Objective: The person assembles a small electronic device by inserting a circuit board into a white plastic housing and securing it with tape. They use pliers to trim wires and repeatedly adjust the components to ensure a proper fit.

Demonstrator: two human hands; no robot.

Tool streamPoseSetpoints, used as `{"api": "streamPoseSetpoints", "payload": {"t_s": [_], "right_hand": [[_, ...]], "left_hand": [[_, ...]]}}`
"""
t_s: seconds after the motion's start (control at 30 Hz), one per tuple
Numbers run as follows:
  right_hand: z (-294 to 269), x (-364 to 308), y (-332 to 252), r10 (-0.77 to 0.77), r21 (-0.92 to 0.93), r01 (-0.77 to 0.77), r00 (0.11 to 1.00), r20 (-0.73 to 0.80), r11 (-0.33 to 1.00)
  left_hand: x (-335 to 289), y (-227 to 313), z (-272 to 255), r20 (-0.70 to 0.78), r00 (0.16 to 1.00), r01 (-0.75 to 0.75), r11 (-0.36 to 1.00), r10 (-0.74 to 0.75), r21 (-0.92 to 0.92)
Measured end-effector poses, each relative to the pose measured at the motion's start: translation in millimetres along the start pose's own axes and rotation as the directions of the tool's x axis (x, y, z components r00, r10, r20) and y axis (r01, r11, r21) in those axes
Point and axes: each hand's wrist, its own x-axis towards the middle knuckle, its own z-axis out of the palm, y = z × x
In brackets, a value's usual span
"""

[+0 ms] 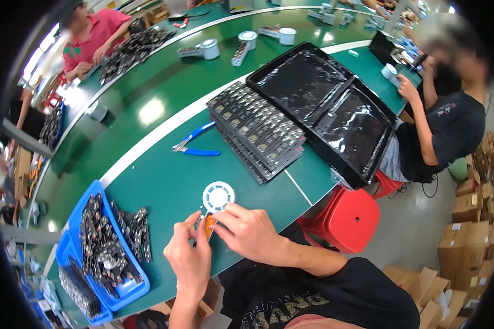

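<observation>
A white device with a round, slotted head is in front of me near the table's edge. Below the head, a narrow body with an orange strip shows between my fingers. My left hand is closed on the left side of that body, fingertips pinched. From the right, my right hand pinches it just under the head. The fingers hide much of the body. Beyond my hands lie blue-handled cutting pliers, apart from both.
Stacked circuit-board panels adjoin a black tray. At left, blue bins hold dark boards, with loose boards alongside. Similar white devices sit on the green conveyor. A red stool stands right; co-workers sit across and at right.
</observation>
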Motion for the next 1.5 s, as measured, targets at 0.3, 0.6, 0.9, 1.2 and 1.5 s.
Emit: {"api": "streamPoseSetpoints", "payload": {"t_s": [0.3,0.6,0.9,1.2,1.5], "right_hand": [[7.2,8.9,-3.7,-0.124,-0.162,0.105,0.986,-0.108,0.981],[9.8,13.3,-17.4,-0.093,-0.324,0.102,0.995,0.042,0.941],[6.1,-10.3,-27.0,-0.003,-0.421,0.091,0.979,0.204,0.903],[-5.6,-19.8,-4.7,-0.076,-0.213,0.104,0.988,0.135,0.972],[-8.2,-35.3,18.4,-0.117,-0.067,0.126,0.986,0.121,0.990]], "left_hand": [[6.6,-3.6,-8.0,0.062,0.994,0.102,0.941,-0.086,-0.322],[-6.1,-15.5,-4.4,0.083,0.973,0.231,0.862,-0.217,-0.450],[-10.5,-11.8,0.4,0.030,0.985,0.170,0.912,-0.171,-0.373],[-11.3,-2.4,0.1,0.047,0.997,0.071,0.978,-0.063,-0.198],[-3.2,6.6,5.2,0.060,0.994,-0.089,0.995,0.092,-0.050]]}}
